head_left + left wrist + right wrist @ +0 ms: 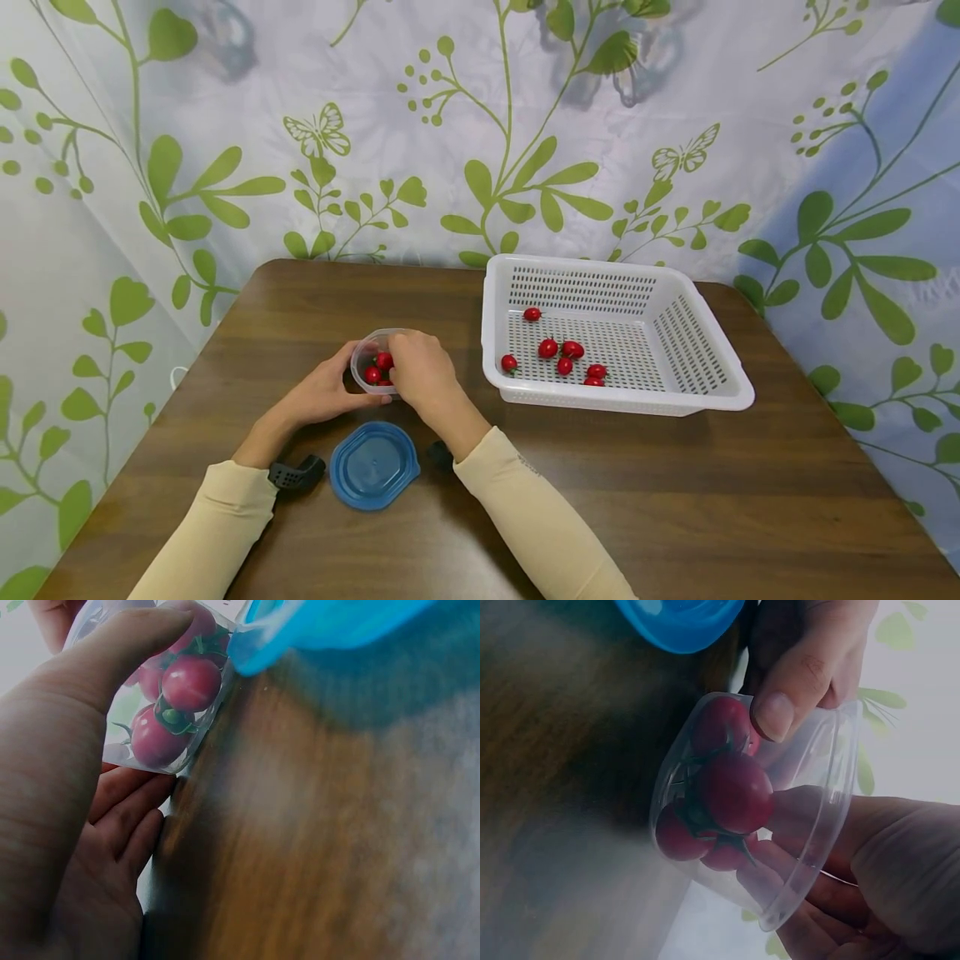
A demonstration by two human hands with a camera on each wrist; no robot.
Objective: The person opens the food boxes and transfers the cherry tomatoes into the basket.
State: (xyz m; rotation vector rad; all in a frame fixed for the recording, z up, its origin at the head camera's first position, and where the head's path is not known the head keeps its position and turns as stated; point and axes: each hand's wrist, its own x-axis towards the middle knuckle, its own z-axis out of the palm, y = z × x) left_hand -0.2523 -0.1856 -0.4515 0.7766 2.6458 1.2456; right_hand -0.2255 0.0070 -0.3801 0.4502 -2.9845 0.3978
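A clear plastic container [358,364] with several red cherry tomatoes [372,375] in it stands on the table. My left hand [327,390] holds it from the left, thumb [142,634] on the near wall and fingers around the far side. Over its right rim, my right hand [426,372] reaches in with bent fingers. Through the wall in the right wrist view, those fingers [799,817] pinch at a cherry tomato [737,793]; their far sides are hidden. A round blue lid [373,465] lies flat between the forearms.
To the right stands a white perforated basket [626,408] with several cherry tomatoes [572,349] spread on its left part. Brown wooden table [675,492] runs under everything. Behind it hangs a leaf-patterned cloth [375,108]. Dark straps [297,473] are on the wrists.
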